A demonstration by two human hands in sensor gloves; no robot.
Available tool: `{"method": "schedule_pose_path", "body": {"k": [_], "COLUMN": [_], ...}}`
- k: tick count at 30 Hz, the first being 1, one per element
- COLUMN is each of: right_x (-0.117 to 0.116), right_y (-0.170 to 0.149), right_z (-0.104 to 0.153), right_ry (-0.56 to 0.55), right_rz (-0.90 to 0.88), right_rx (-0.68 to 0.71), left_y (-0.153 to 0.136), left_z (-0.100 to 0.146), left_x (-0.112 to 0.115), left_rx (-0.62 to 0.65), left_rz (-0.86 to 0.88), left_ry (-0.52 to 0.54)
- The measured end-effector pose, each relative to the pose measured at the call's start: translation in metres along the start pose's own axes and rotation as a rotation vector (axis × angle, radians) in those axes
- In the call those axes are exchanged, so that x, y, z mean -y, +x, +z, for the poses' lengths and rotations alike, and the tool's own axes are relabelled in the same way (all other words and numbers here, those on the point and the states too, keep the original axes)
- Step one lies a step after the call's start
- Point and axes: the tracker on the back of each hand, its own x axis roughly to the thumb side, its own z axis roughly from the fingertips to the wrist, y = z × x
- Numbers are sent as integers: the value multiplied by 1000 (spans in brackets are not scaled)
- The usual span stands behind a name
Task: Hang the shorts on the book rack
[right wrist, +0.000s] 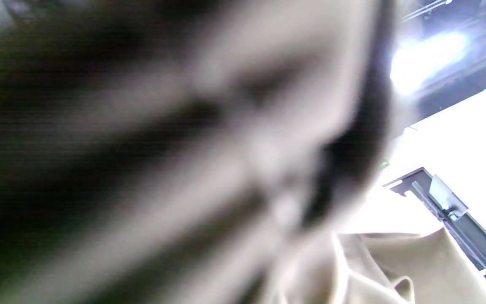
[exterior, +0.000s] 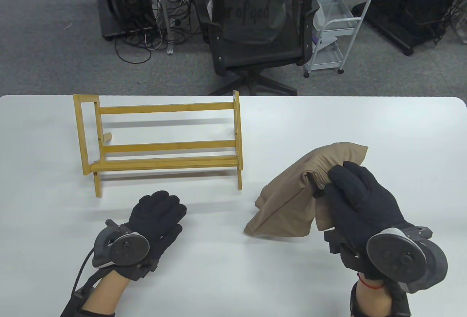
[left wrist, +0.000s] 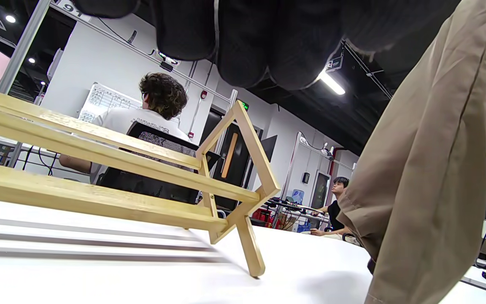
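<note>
Right hand point(exterior: 359, 200), mine, grips tan shorts point(exterior: 292, 200) by the waistband, lifted right of the wooden book rack point(exterior: 164, 142); left hand point(exterior: 155, 216) lies flat, fingers loose, on the table point(exterior: 328, 120).

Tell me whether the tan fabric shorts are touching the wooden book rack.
Apart. The table view shows bare white table between the tan shorts, gripped by the right hand, and the wooden book rack.
</note>
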Motion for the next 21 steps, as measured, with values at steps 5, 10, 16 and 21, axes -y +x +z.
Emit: {"method": "schedule_pose_path", "body": {"k": [5, 10, 16, 21], "right_x": [-3, -6, -10, -15], "right_y": [6, 16, 25, 33], "right_z": [1, 3, 5, 6], "right_ry": [17, 27, 44, 60], "right_rz": [-25, -36, -54, -70], "right_rx": [10, 28, 39, 50], "left_y": [-1, -2, -2, -4], "left_z": [0, 0, 0, 0], "left_x": [0, -1, -2, 0], "left_rx": [-8, -12, -13, -18], "left_rz": [-3, -3, -2, 8], "left_ry": [-1, -1, 4, -5]}}
